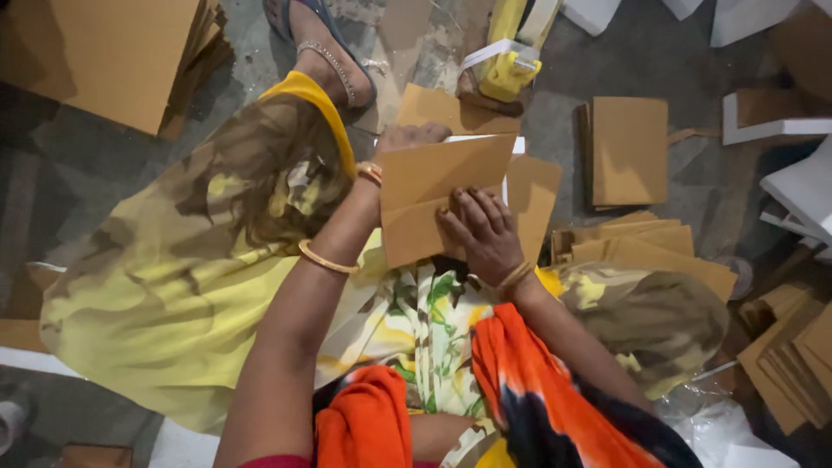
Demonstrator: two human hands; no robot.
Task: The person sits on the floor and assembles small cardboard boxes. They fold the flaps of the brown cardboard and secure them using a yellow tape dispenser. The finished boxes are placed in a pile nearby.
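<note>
A: Quick pass. What's each hand on?

B: Both are on the folded brown cardboard piece (438,195), held over the lap. The left hand (407,139) is mostly hidden behind its upper left edge (only knuckles and some fingers peek over the top), so it's gripping that edge, but I can't tell how far the fingers are curled. The right hand (484,234) lies palm-down on the lower right part, fingers spread and pressed flat on the face, not wrapped round anything.

A: How does the piece sit?

B: Tilted, with a crease running across it and the upper flap angled up to the right. A second flat brown sheet (530,195) lies just behind it on the right, partly covered.

A: Around it?

B: A stack of brown cardboard sheets (628,152) lies on the grey floor (555,113) to the right, well apart from the hands. More fanned-out sheets (659,251) lie nearer the right knee. A yellow tape dispenser (510,74) sits up top, just past the held piece. White foam blocks (802,186) are at the right edge. There's a big cardboard pile (121,61) at top left, and a sandalled foot (325,52) (the person's own, apparently) beside it.

A: Clothing?

B: Yellow patterned fabric (173,277) over the knees, an orange scarf (537,373), bangles on both wrists.
</note>
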